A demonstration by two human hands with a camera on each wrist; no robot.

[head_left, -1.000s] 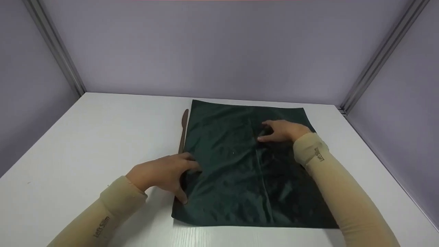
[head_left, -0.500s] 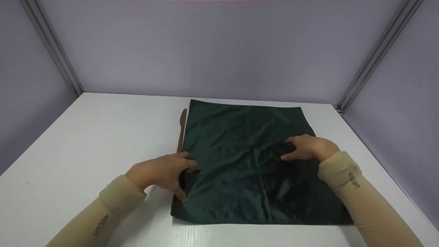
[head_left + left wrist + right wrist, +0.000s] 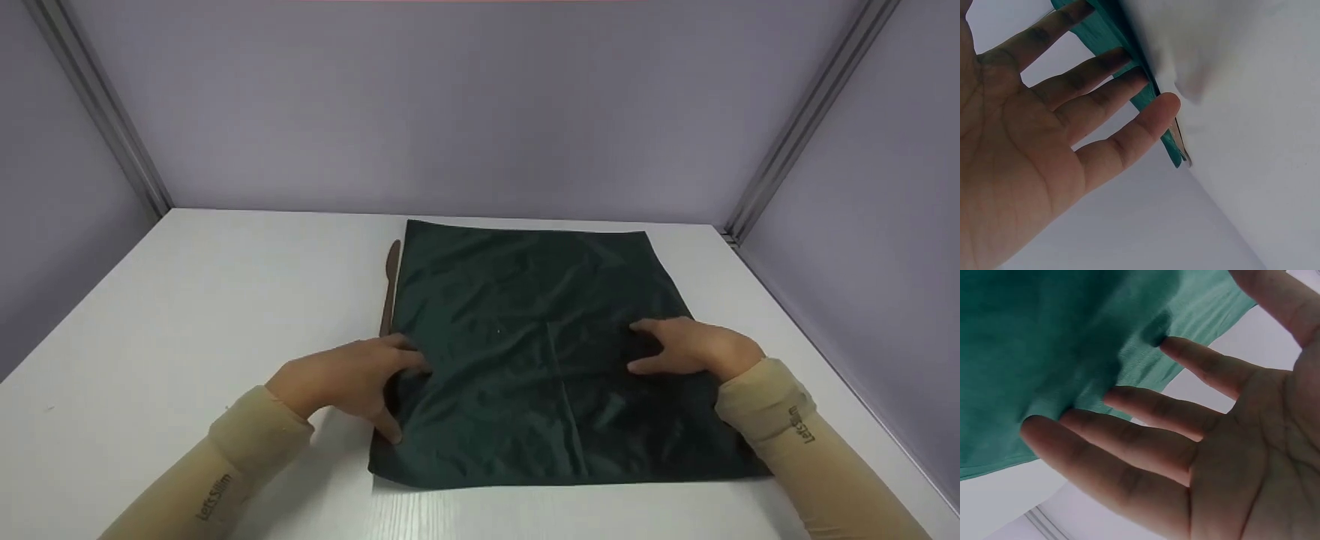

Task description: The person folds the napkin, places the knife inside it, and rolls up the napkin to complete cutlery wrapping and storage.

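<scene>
I see the left hand (image 3: 341, 379) and right hand (image 3: 694, 346), fingers spread, pressing the dark green square cloth (image 3: 540, 360); a brown wooden knife (image 3: 389, 285) lies beside its left edge.

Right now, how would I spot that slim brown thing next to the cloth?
Start at the white table and find the dark green cloth spread flat on it. Along the cloth's left edge, beyond the left hand, lies a brown knife, the only narrow, stiff thing there.

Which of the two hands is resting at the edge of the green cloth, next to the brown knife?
The left hand: it touches the cloth's left edge near the knife; the right hand rests farther in.
</scene>
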